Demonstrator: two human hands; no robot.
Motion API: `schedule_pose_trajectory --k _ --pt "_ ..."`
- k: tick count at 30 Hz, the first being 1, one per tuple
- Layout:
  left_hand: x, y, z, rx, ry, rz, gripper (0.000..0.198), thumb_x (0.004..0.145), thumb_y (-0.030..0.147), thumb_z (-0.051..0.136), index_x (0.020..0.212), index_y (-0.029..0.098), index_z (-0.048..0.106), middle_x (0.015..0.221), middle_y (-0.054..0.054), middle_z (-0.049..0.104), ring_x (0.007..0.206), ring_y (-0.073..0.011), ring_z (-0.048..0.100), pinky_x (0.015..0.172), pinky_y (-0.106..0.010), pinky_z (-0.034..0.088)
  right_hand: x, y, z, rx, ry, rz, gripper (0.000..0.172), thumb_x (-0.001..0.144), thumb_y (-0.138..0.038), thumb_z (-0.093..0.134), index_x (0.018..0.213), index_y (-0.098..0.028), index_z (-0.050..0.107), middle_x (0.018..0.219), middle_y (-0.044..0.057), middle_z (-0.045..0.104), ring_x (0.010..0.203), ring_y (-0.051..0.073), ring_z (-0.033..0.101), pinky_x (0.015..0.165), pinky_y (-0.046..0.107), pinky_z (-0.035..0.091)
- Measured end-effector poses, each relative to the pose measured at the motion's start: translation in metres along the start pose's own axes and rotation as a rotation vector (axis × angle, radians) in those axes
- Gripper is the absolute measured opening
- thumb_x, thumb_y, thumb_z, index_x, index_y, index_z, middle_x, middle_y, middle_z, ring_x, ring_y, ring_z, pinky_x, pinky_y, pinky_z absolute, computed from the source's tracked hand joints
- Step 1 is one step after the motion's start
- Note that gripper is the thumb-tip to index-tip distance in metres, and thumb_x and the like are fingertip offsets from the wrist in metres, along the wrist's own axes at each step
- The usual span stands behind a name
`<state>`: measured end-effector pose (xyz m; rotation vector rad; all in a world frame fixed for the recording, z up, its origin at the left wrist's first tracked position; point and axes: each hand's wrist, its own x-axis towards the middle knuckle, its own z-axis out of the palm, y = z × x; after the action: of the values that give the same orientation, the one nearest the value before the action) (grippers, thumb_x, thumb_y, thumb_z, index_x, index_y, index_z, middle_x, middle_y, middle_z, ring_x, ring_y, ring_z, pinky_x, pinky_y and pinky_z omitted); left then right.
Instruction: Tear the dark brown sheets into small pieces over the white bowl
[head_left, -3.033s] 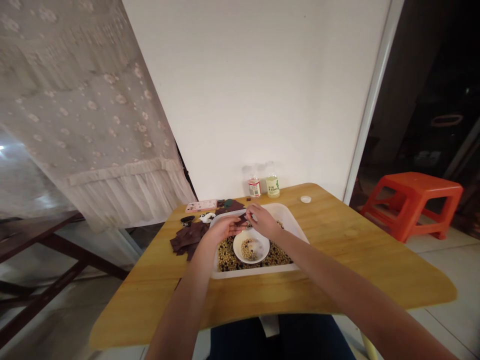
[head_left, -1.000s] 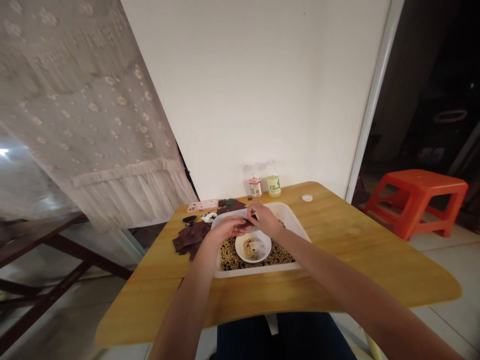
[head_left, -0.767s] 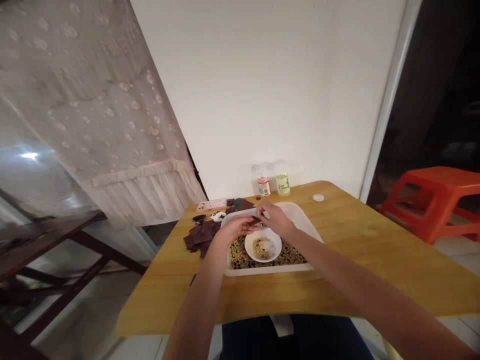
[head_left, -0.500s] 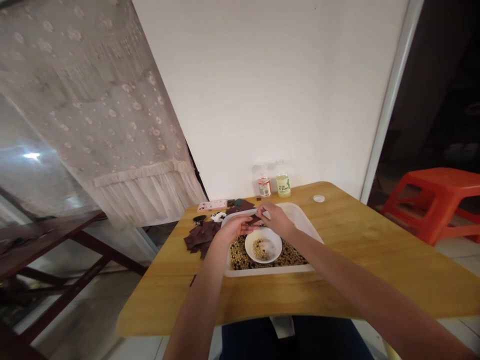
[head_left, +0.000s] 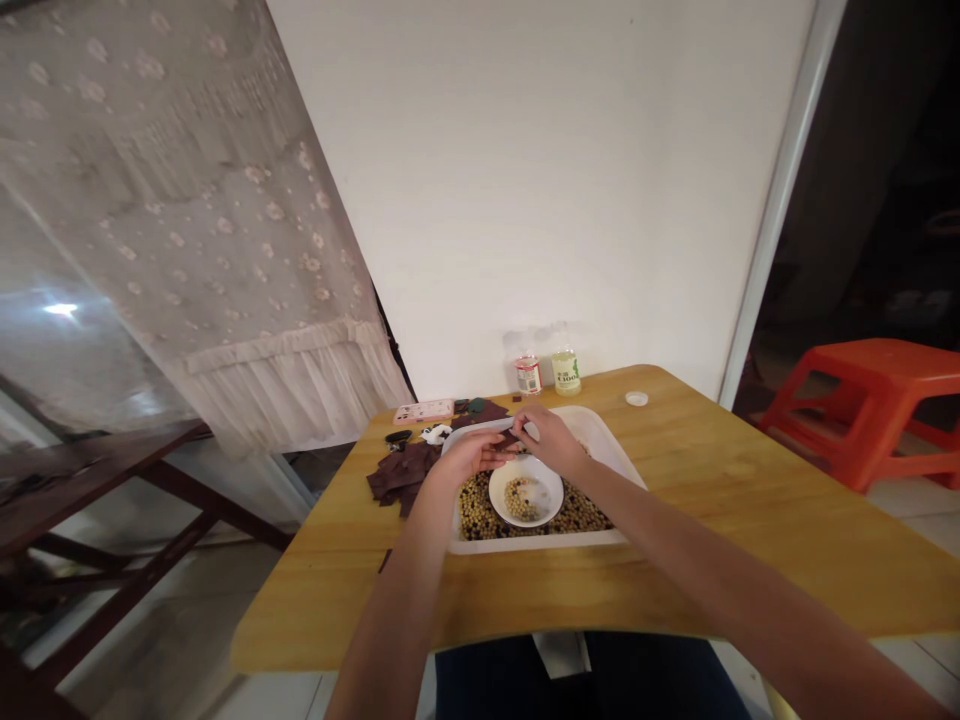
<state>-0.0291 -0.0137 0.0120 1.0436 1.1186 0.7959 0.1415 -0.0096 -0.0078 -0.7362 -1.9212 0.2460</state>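
Right now, your right hand pinches a dark scrap just above the white bowl; the grip of your left hand is unclear.

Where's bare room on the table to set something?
Free: yellow wooden table right of the white rectangular tray, plus the strip before its near rim. Crowded: left of the tray, under dark brown flat pieces.

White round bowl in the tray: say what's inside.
The white round bowl holds a small heap of pale yellow beans; its floor beneath them is covered, so cannot be seen.
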Motion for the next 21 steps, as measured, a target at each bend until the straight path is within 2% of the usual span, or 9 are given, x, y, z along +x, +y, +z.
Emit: schedule_pose_trajectory --k 7,13,21 --pt "0.0005 0.0006 0.0019 -0.062 0.061 0.024 0.009 0.069 0.016 0.061 0.077 0.012 0.062 0.076 -0.008 0.068 0.059 -0.0149 0.065 0.056 -0.022 0.051 -0.0003 -0.0022 -0.0007 0.013 -0.008 0.013 0.009 0.073 -0.010 0.047 0.073 -0.019 0.047 0.076 0.002 0.051 0.073 0.015 0.049 0.070 0.028 0.040" --pt "-0.0010 0.0011 0.0028 -0.015 0.013 0.021 0.014 0.069 0.019 0.062 0.081 0.011 0.063 0.081 -0.009 0.069 0.063 -0.0162 0.066 0.056 -0.022 0.051 0.0000 -0.0034 -0.0009 0.024 -0.009 0.014 0.012 0.072 -0.006 0.046 0.071 -0.019 0.046 0.076 0.002 0.051 0.073 0.014 0.050 0.069 0.026 0.040" --pt "-0.0006 0.0008 0.0026 -0.030 0.045 0.032 0.012 0.069 0.018 0.061 0.080 0.012 0.061 0.079 -0.009 0.069 0.063 -0.0155 0.066 0.055 -0.021 0.050 -0.0007 -0.0020 -0.0013 0.031 -0.014 0.026 0.013 0.070 -0.006 0.046 0.073 -0.019 0.046 0.079 0.002 0.051 0.076 0.014 0.050 0.071 0.027 0.040"
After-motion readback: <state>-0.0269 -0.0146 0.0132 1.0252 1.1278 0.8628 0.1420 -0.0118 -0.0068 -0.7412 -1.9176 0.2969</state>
